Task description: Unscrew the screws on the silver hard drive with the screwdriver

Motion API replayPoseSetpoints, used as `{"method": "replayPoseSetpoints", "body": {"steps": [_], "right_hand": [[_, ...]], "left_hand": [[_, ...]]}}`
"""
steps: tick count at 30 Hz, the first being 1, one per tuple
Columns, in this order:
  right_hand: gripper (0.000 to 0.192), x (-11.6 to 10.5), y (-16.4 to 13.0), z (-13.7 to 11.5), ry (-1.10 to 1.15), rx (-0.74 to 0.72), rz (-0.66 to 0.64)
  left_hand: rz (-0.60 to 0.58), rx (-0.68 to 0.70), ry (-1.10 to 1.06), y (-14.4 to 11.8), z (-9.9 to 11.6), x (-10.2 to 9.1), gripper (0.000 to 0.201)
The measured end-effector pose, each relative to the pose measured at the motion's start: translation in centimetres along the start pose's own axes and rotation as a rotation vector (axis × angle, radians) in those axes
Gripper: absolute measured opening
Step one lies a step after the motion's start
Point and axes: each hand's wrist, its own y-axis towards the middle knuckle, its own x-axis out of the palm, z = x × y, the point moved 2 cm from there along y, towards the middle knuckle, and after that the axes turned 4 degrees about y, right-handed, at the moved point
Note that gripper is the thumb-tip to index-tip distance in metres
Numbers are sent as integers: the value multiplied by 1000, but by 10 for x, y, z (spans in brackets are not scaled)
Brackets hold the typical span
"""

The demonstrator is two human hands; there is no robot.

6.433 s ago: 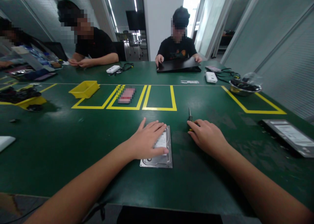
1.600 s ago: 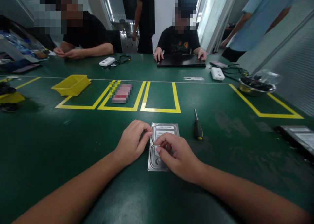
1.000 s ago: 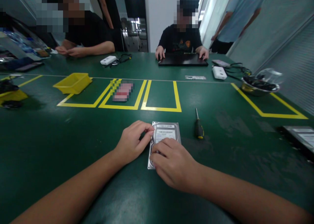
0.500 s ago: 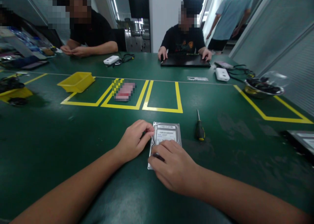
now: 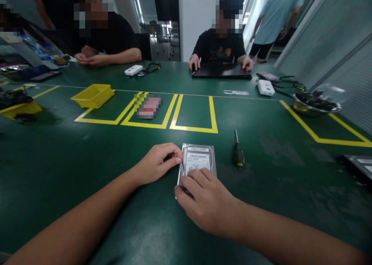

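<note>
A silver hard drive (image 5: 199, 156) with a white label lies label side up on the green table in front of me. My left hand (image 5: 159, 162) is at the drive's upper left edge, its thumb and index fingertips close together; anything between them is too small to make out. Curled over the lower part of the drive, my right hand (image 5: 203, 199) has its fingers and thumb at the lower left edge and covers the near end. To the right of the drive lies a screwdriver (image 5: 238, 154) with a black and yellow handle, its shaft pointing away from me.
Yellow tape (image 5: 193, 130) marks areas farther off. A yellow bin (image 5: 93, 96) and a blurred pinkish item (image 5: 149, 108) lie left of centre. At right stand a metal bowl (image 5: 315, 106) of dark parts and another drive-like item (image 5: 359, 166). Two people sit opposite, one touching a black laptop (image 5: 222, 71).
My left thumb and fingers have shifted slightly at the drive's edge. The right hand stays over the drive, nearly unchanged. The view has moved a little.
</note>
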Motion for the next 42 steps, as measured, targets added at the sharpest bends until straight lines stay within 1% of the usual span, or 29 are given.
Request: {"method": "replayPoseSetpoints", "body": {"steps": [4, 8, 11, 16, 25, 32, 42], "right_hand": [[20, 0, 0, -5, -57, -26, 27], [19, 0, 0, -7, -72, -34, 30], [18, 0, -1, -7, -76, -32, 19], [20, 0, 0, -6, -85, -29, -16], [22, -1, 0, -8, -75, -27, 5], [23, -1, -1, -7, -64, -29, -12], [24, -2, 0, -7, -57, -20, -17]], "left_hand": [[-47, -62, -104, -1, -5, -4, 14], [-135, -59, -188, -1, -6, -3, 16], [-170, -39, -185, -1, -5, -2, 17], [-212, -16, -113, 1, -4, 0, 17], [-212, 18, -70, 0, -5, -1, 16], [-191, 118, 8, 0, 0, -3, 17], [-187, 178, 82, -1, 5, -6, 16]]}}
